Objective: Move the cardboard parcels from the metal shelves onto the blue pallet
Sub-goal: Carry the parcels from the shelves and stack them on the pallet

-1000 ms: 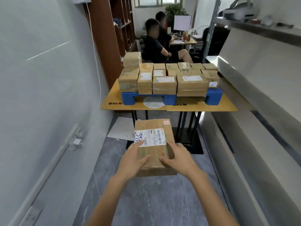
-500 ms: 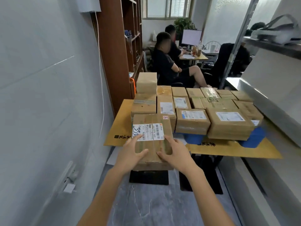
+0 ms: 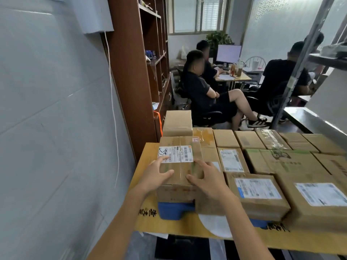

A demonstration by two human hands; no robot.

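Observation:
I hold a cardboard parcel [image 3: 179,169] with a white barcode label between both hands. My left hand [image 3: 156,176] grips its left side with the thumb lying on top. My right hand [image 3: 208,178] grips the right side the same way. The parcel is over the front left corner of the blue pallet [image 3: 173,211]; whether it rests on something below is hidden. Several other cardboard parcels [image 3: 257,192] cover the rest of the pallet, and one more parcel [image 3: 177,121] is stacked higher at the back left.
The pallet lies on a yellow-topped table [image 3: 144,166]. A grey wall [image 3: 56,128] runs close on the left, with a brown bookcase [image 3: 131,72] behind. Metal shelves [image 3: 308,119] stand on the right. Three people sit at a desk [image 3: 234,77] beyond the table.
I have walked up to the table carrying the parcel. It has gone from in front of the table's near edge to above the pallet's front left corner. Both hands keep the same grip.

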